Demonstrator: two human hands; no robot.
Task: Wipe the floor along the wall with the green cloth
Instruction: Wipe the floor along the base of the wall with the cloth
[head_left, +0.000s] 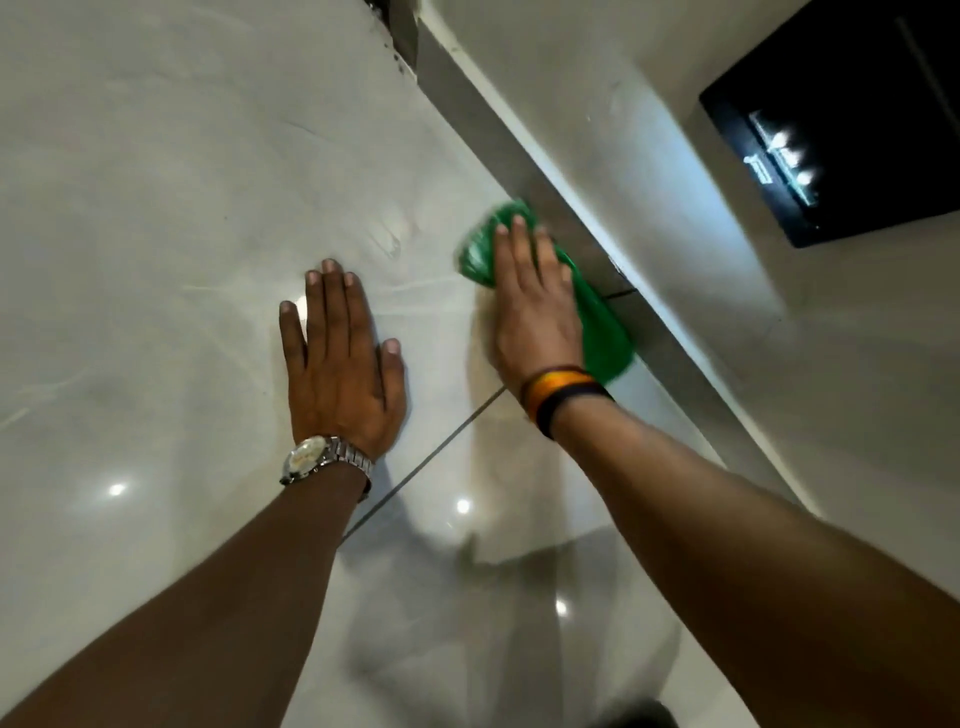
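Glossy pale marble-look floor tiles (156, 218) meet a grey skirting strip (498, 140) under a white wall (649, 156). The right hand (535, 306) presses flat, fingers spread, on a crumpled green cloth (602, 332) touching the skirting; the left hand (340, 364) lies flat and released on tile. No writing is legible.

No text, label, brand, number or sign can be read anywhere in this view. The face of the wristwatch (306, 457) is washed out by glare, so its dial shows no legible markings. The dark glossy panel (852, 119) on the wall (675, 156) carries only bright reflections, not lettering.
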